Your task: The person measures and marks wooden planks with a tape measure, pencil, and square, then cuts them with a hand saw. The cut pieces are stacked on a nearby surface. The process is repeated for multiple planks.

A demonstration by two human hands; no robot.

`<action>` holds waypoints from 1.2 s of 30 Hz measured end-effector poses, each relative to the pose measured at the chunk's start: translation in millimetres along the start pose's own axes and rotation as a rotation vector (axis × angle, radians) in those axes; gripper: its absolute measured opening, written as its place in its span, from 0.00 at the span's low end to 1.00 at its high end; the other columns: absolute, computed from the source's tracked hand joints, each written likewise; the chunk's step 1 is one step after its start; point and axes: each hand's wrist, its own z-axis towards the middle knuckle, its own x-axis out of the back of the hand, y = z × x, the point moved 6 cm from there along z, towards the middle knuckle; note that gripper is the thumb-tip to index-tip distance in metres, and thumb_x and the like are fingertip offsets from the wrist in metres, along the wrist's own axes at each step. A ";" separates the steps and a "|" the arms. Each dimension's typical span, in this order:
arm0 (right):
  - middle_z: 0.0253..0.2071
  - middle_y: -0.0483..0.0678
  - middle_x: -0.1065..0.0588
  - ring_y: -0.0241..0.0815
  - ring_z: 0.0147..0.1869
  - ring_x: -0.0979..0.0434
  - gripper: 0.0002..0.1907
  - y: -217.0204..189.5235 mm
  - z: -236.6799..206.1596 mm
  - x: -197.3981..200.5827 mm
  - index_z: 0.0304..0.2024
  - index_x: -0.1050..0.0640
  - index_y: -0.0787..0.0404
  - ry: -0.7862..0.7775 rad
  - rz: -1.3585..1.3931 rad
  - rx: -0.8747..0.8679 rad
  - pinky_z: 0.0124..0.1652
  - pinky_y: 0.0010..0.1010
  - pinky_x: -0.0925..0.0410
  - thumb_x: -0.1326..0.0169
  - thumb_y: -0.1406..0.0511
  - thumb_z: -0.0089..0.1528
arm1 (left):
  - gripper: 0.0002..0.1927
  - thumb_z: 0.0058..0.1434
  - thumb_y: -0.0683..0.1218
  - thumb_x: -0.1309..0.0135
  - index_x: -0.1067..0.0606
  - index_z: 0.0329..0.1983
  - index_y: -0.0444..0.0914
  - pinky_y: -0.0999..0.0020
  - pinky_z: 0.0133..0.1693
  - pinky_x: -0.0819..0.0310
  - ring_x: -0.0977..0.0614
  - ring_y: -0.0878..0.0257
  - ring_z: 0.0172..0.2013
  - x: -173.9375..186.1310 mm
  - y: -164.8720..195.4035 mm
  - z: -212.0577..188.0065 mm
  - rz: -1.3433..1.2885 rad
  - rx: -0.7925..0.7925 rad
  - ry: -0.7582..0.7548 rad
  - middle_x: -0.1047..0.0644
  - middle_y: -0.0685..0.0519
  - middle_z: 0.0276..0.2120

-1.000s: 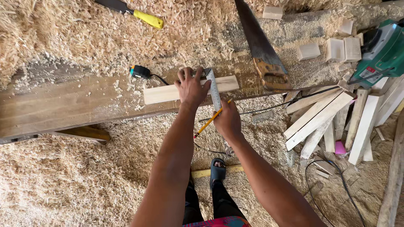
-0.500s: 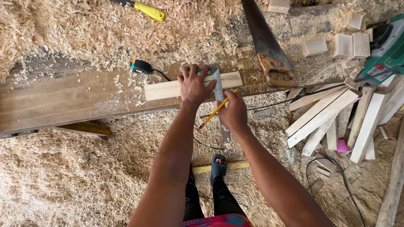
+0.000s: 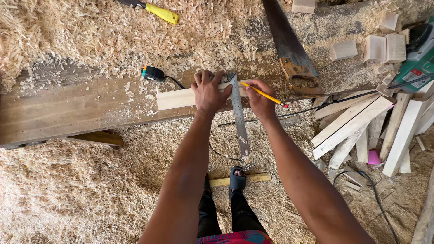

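A pale wooden strip [image 3: 176, 98] lies along a long brown plank [image 3: 77, 110]. My left hand [image 3: 208, 92] presses down on the strip and on the head of a metal square [image 3: 238, 122], whose blade hangs over the plank's near edge. My right hand [image 3: 259, 97] sits just right of the square, holding a yellow pencil [image 3: 264, 95] with its tip against the square's edge on the strip.
A handsaw [image 3: 289, 49] lies behind the plank. A black tape measure [image 3: 153, 73] sits on the plank, and a yellow-handled tool [image 3: 158, 12] on the shavings. Cut wood strips [image 3: 357, 124], blocks [image 3: 382, 47] and a green power tool [image 3: 418, 58] are at right. Shavings cover the floor.
My right hand has swung the pencil up from below the strip onto it, beside the square. The left hand has stayed pressing on the strip and square.
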 end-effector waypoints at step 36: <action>0.42 0.52 0.18 0.36 0.39 0.16 0.08 -11.3 -13.8 12.0 0.47 0.18 0.63 0.085 -0.144 -0.056 0.36 0.23 0.23 0.43 0.70 0.65 | 0.31 0.47 0.65 0.29 0.22 0.53 0.56 0.46 0.57 0.41 0.36 0.48 0.58 0.0 2.0 7.3 0.023 0.097 -0.045 0.31 0.48 0.54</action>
